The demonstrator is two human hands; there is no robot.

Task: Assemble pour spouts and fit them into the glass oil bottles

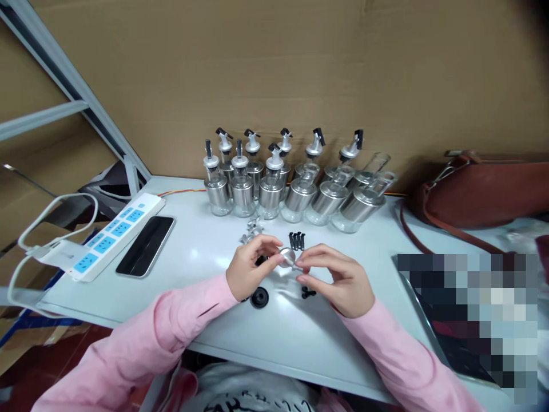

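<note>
My left hand (251,266) pinches a round silver bottle pourer top (286,257) between thumb and fingers, just above the table. At its narrow end are the fingertips of my right hand (341,280), closed around the spout. Beyond my left hand lies a small pile of silver pourer parts (253,229). Several slim black flip caps (297,240) stand in a row past my fingers. More black caps (307,292) lie partly under my right hand. Close to my left wrist rests a round black stopper ring (259,297); other black pieces are mostly hidden by that hand.
Glass bottles with steel sleeves (271,191) stand in two rows at the back, several with pourers, others with bare necks. A power strip (115,234) and a phone (146,246) lie left. On the right are a brown bag (484,194) and a dark, partly blurred flat object (446,326).
</note>
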